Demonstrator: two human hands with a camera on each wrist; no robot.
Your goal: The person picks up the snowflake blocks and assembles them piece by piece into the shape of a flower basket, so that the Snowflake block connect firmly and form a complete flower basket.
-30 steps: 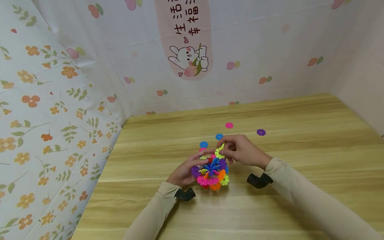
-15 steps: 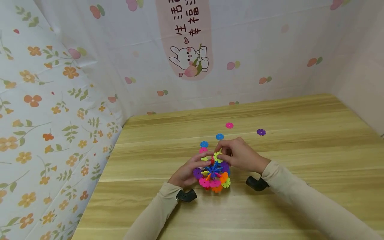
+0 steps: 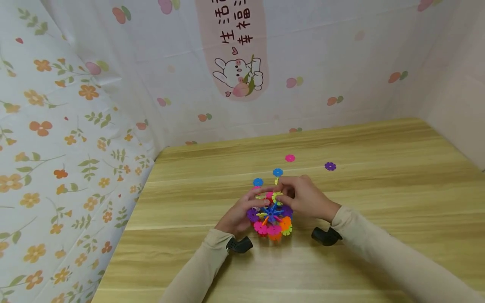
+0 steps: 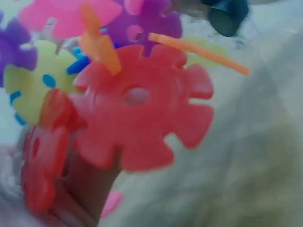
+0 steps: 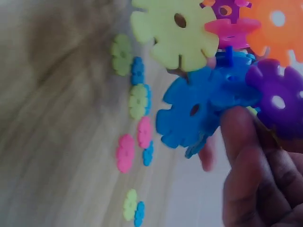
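Observation:
In the head view, a round cluster of interlocking flower-shaped plastic discs (image 3: pixel 272 214) sits between both hands, with pink, orange, purple, blue, red and yellow pieces. My left hand (image 3: pixel 238 212) grips its left side, fingers over the top. With thumb and fingers, my right hand (image 3: pixel 305 198) pinches a yellow disc (image 3: pixel 277 198) at the cluster's upper edge; whether it is slotted in cannot be seen. The left wrist view shows a red disc (image 4: pixel 142 109) close up. Blue discs (image 5: pixel 189 111) of the cluster show beside the right hand's fingers (image 5: pixel 239 135) in the right wrist view.
Loose discs lie on the wooden table (image 3: pixel 360 252) beyond the hands: a pink disc (image 3: pixel 290 158), a purple disc (image 3: pixel 330 166) and blue discs (image 3: pixel 278 172). Several more loose discs, including a pink one (image 5: pixel 125 153), show in the right wrist view. A printed cloth (image 3: pixel 322 54) hangs behind.
The right hand's yellow disc has come down against the cluster's top. The left hand and cluster have shifted slightly right, and the cluster has tilted a little.

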